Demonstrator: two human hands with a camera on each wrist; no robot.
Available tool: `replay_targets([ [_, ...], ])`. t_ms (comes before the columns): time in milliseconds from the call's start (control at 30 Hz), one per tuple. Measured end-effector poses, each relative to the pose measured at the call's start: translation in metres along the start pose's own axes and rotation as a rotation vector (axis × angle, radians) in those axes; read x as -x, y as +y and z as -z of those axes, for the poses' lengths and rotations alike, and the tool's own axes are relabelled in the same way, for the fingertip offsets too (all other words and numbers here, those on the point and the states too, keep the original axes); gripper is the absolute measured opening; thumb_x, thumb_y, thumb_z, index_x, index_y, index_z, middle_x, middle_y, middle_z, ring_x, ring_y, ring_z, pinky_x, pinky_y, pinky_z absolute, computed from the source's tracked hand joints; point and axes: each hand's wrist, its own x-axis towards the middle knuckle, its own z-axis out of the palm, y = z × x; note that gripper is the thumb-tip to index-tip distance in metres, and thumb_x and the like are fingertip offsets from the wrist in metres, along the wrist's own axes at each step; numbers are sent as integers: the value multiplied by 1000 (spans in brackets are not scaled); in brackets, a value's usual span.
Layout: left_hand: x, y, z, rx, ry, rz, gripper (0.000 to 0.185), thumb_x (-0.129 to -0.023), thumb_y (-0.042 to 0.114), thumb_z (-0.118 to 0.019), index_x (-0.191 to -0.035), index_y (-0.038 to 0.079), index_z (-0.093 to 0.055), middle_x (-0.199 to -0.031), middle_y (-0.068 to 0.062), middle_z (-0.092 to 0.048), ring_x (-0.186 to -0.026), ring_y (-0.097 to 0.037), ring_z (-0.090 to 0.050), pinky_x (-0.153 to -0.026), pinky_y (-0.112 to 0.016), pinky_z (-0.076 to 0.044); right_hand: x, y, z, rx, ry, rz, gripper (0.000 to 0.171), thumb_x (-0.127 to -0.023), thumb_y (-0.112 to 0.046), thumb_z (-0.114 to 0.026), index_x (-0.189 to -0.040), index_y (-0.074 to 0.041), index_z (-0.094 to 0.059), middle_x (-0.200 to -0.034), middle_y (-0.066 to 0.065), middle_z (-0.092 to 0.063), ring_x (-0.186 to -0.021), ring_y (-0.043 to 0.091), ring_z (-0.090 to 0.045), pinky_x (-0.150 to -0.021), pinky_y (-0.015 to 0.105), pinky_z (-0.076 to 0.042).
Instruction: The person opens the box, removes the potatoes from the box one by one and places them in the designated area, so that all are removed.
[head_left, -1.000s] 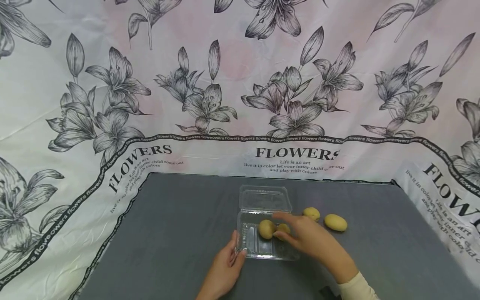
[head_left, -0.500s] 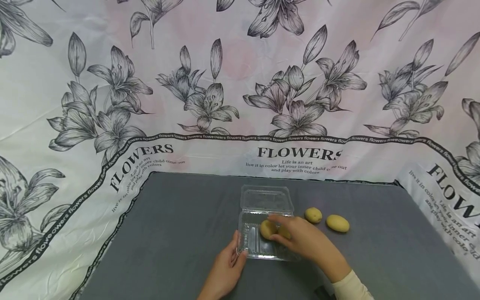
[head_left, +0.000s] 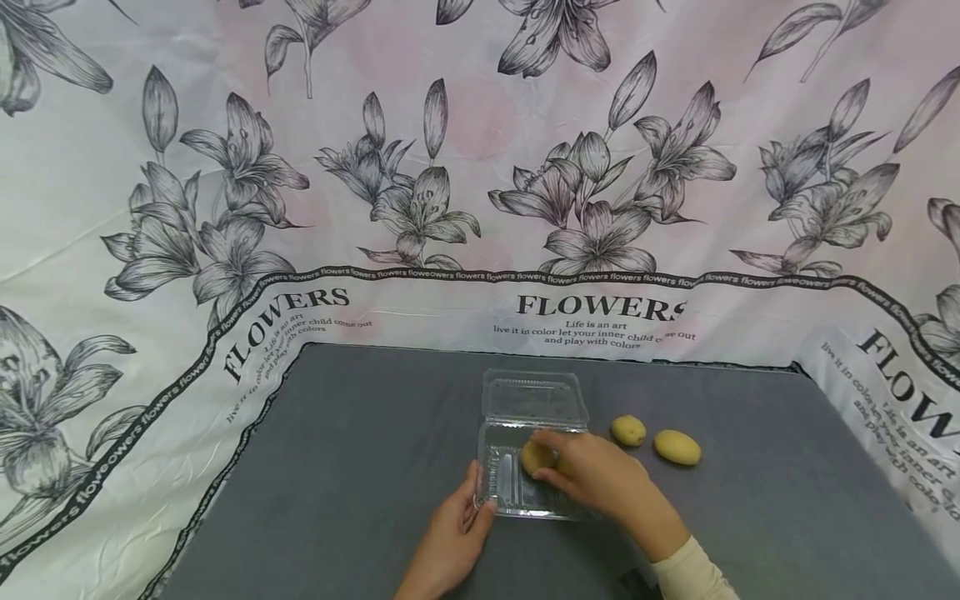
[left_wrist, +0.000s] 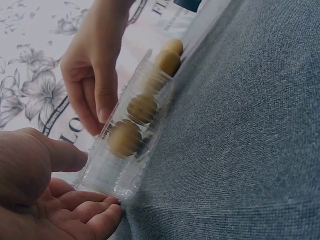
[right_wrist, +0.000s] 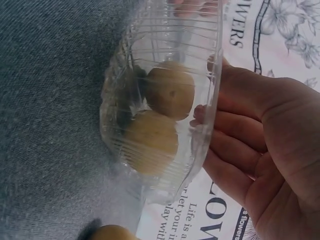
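the left hand [head_left: 450,542] is bracing the clear box [head_left: 498,492] with relaxed fingers so it stays put while the right hand [head_left: 592,479], fingers loose, is hovering over two potatoes [left_wrist: 125,137] inside.

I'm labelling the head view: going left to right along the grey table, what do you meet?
Left hand → clear plastic box → potato in the box → right hand → round potato → oval potato.
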Motion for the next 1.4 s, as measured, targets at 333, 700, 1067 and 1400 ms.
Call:
replay_targets([
  [333, -1, -1, -1, 1, -6, -6, 68, -110, 14, -58, -160, -16, -22, -167, -33, -23, -151, -42, -33, -120, -47, -36, -2, 0, -1, -11, 16, 2, 39, -93, -27, -84, -125, -7, -73, -84, -6, -72, -53, -4, -42, -49, 19, -43],
  [700, -1, -1, 0, -14, -4, -7, 67, -110, 12, -58, -159, -18, -23, -165, -35, -24, -150, -44, -34, -119, -48, -36, -6, -2, -6, 27, 36, 2, 41, -90, -30, -87, -121, -8, -73, -75, -7, -66, -58, 1, -48, -50, 23, -44],
  [1067, 1, -3, 0, 13, -11, 10, 68, -110, 12, -58, -159, -17, -22, -166, -36, -21, -150, -45, -33, -119, -48, -38, -13, -4, -10, 5, -42, -25, 43, -89, -30, -88, -120, -4, -74, -76, -8, -65, -59, 0, -45, -51, 22, -43],
  [1400, -2, -3, 0, 11, -15, -15, 67, -110, 11, -57, -159, -17, -21, -166, -36, -21, -150, -45, -34, -120, -47, -36, -18, -5, -9, -27, -81, -35, 44, -90, -30, -87, -122, -3, -74, -78, -8, -66, -59, 0, -47, -51, 22, -43],
])
